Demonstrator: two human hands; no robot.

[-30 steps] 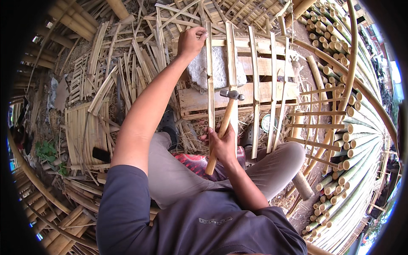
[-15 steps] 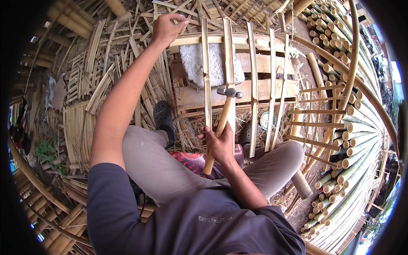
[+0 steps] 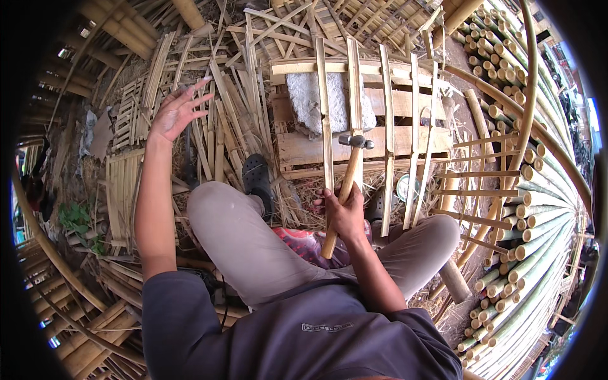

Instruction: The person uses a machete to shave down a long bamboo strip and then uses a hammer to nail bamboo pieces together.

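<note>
While five pale split-bamboo strips [image 3: 387, 139] all cross one bamboo crosspiece [image 3: 294, 68] above a slatted wooden pallet [image 3: 304, 144], their near ends show no second one, so the frame looks only partly joined. Node marks break their lengths. Beneath the leftmost two sits a whitish stone block [image 3: 304, 101]. The left hand [image 3: 176, 113], fingers spread, holds nothing; the right hand [image 3: 348, 215] curls round a ball-peen hammer [image 3: 349, 176].

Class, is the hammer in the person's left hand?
No, the right hand holds the hammer, while the left hand is open and empty.
</note>
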